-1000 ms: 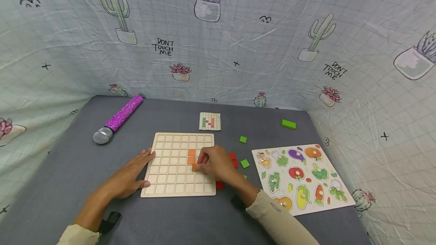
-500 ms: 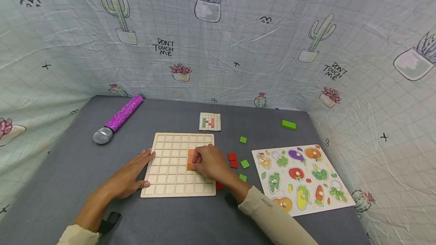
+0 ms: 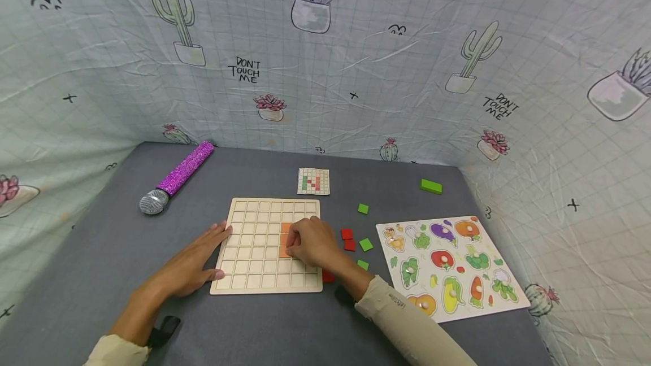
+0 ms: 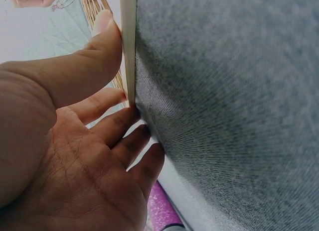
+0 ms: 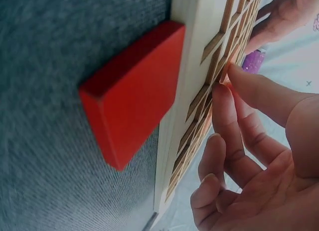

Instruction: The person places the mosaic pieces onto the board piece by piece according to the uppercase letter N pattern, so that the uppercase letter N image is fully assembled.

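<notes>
A wooden grid board lies on the grey table. Two orange square tiles sit in one column of its cells, partly behind my right hand. Thumb and forefinger pinch a third orange tile at the cell just below them; in the right wrist view this tile shows edge-on between the fingertips. My left hand rests at the board's left edge, fingers fairly straight. The left wrist view has its thumb on the board's face and the fingertips along the edge.
Red tiles and green tiles lie right of the board, one red tile against its edge. Behind it is a small pattern card. A vegetable puzzle board, a green block and a purple microphone lie farther out.
My right hand has moved slightly left, bringing the tilted orange tile into line under the other two, where it now looks flatter. The left hand has stayed in place.
</notes>
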Demonstrator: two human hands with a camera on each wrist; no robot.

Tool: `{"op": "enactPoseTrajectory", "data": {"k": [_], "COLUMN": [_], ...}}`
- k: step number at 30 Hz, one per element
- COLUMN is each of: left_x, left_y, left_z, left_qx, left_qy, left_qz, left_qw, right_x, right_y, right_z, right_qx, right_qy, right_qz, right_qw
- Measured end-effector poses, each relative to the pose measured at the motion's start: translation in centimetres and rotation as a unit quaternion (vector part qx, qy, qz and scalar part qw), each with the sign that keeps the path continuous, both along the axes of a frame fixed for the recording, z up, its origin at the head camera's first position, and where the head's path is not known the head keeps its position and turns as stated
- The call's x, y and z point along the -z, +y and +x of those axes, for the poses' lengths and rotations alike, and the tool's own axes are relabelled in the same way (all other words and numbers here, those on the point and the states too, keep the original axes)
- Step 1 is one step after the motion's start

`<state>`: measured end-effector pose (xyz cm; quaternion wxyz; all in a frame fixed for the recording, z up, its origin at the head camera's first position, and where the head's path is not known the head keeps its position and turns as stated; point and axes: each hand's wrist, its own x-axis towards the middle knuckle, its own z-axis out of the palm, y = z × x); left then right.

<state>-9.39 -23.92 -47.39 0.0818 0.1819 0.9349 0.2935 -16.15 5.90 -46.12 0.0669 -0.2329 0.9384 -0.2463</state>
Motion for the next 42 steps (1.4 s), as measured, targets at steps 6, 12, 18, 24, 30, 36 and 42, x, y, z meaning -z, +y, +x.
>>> {"op": "enactPoseTrajectory", "data": {"k": [6,12,18,24,30,36,42], "left_x": [0.0,0.0,0.0,-0.2,-0.2,0.0,0.0], "left_y": [0.1,-0.1,-0.1,0.0,0.0,-0.1,-0.1], "left_z": [0.0,0.0,-0.1,-0.1,0.0,0.1,0.0], "left_qx": [0.001,0.005,0.008,0.008,0.006,0.006,0.006], "left_qy": [-0.001,0.005,0.008,0.004,0.001,0.001,0.001], "left_qz": [-0.003,-0.002,-0.002,-0.005,-0.006,0.000,-0.002], "left_qw": [1.0000,1.0000,0.9999,0.9999,1.0000,1.0000,1.0000], "right_x": [0.3,0.0,-0.5,-0.7,-0.7,-0.2,0.2], "right_y": [0.5,1.5,3.1,5.2,7.1,8.3,8.4], "right_z": [-0.2,-0.1,0.7,1.5,2.6,3.5,3.9], "right_qx": [-0.018,-0.026,-0.006,-0.010,0.006,0.011,0.009], "right_qy": [-0.016,-0.025,-0.039,-0.037,-0.043,-0.041,-0.026], "right_qz": [-0.026,-0.061,-0.073,-0.078,-0.058,-0.022,0.009], "right_qw": [0.9994,0.9975,0.9965,0.9962,0.9974,0.9989,0.9996]}}
